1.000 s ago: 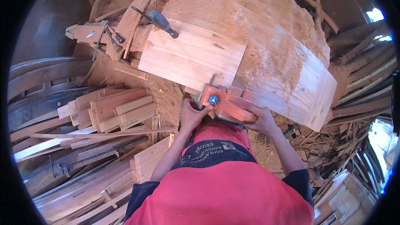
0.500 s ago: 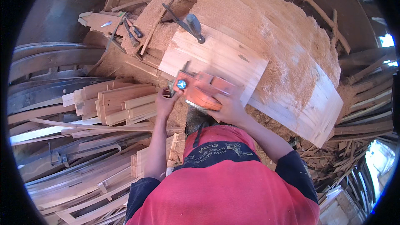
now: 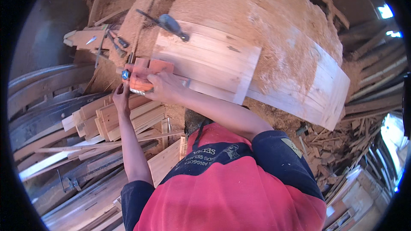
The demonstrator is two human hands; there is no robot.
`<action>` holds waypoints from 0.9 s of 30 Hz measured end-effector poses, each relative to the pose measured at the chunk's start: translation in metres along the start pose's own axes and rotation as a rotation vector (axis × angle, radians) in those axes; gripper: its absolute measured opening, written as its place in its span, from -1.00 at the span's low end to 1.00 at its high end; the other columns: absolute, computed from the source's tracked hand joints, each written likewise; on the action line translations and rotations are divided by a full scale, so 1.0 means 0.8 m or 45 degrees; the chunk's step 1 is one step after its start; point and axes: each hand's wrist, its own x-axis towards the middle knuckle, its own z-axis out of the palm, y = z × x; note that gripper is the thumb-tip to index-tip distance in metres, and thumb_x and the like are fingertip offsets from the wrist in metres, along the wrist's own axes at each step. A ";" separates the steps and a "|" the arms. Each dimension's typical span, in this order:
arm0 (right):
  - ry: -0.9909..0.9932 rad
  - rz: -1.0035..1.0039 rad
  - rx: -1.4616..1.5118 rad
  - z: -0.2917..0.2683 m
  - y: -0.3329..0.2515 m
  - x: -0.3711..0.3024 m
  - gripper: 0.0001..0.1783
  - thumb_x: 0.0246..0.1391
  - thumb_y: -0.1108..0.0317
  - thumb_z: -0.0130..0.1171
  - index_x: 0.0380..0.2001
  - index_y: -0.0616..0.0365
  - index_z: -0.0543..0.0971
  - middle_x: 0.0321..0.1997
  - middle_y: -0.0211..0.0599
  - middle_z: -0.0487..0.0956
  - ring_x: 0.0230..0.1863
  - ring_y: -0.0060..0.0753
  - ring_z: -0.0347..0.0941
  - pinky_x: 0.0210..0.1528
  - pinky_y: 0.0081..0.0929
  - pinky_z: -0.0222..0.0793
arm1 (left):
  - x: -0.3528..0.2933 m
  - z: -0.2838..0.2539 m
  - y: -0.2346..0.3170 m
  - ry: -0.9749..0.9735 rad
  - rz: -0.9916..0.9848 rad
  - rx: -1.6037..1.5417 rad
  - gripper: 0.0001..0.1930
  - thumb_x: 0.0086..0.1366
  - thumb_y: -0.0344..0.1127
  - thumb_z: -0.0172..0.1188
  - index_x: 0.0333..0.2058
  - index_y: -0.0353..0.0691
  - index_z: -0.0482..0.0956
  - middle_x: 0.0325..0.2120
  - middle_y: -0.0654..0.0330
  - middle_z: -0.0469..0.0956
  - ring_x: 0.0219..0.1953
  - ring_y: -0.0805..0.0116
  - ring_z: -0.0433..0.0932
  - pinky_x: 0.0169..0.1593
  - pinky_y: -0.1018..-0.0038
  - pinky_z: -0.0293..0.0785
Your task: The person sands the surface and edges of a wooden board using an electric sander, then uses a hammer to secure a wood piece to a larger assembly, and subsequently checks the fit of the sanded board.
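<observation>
An orange-red electric hand planer (image 3: 142, 75) with a blue star-marked knob lies across the left end of a pale wooden board (image 3: 214, 57). My right hand (image 3: 166, 87) is wrapped round its rear handle. At its front, my left hand (image 3: 121, 97) has its fingers closed by the knob; what exactly they grip is partly hidden. Farther back on the board stands a dark metal clamp-like tool (image 3: 170, 25) with a rounded handle, touched by neither hand.
Curly shavings (image 3: 274, 30) heap over the far and right side of the work surface. Chisel-like hand tools (image 3: 115, 42) lie at the far left. Stacked planks (image 3: 115, 117) fill the near left, and scrap wood (image 3: 327, 145) litters the floor at right.
Both hands and the planer have moved left along the board to its left end. My right arm now stretches farther across my body, and the view has shifted slightly.
</observation>
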 end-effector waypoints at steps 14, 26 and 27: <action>0.009 0.250 -0.123 -0.212 0.113 -0.367 -0.49 -0.27 0.17 0.52 -0.23 0.17 0.61 -0.28 -0.08 0.63 -0.23 0.03 0.59 -0.18 -0.18 0.50 | -0.353 0.253 0.071 -0.433 -0.084 0.330 -0.19 -0.16 0.04 0.65 -0.10 -0.40 0.44 -0.36 0.15 0.53 -0.34 0.38 0.50 -0.25 0.45 0.47; 0.028 0.057 -0.164 -0.108 0.072 -0.198 -0.49 -0.24 0.09 0.49 -0.24 0.15 0.59 -0.32 -0.05 0.61 -0.26 0.07 0.58 -0.20 -0.09 0.50 | -0.198 0.146 0.029 -0.177 -0.049 0.265 -0.15 -0.11 0.06 0.63 0.02 -0.47 0.52 -0.35 0.16 0.59 -0.33 0.42 0.52 -0.25 0.49 0.47; 0.026 0.046 -0.159 -0.100 0.063 -0.180 -0.49 -0.24 0.09 0.49 -0.24 0.15 0.59 -0.32 -0.05 0.61 -0.26 0.07 0.58 -0.20 -0.09 0.50 | -0.180 0.133 0.025 -0.162 -0.043 0.279 -0.17 -0.08 0.07 0.61 0.02 -0.46 0.54 -0.34 0.19 0.60 -0.33 0.45 0.52 -0.24 0.50 0.47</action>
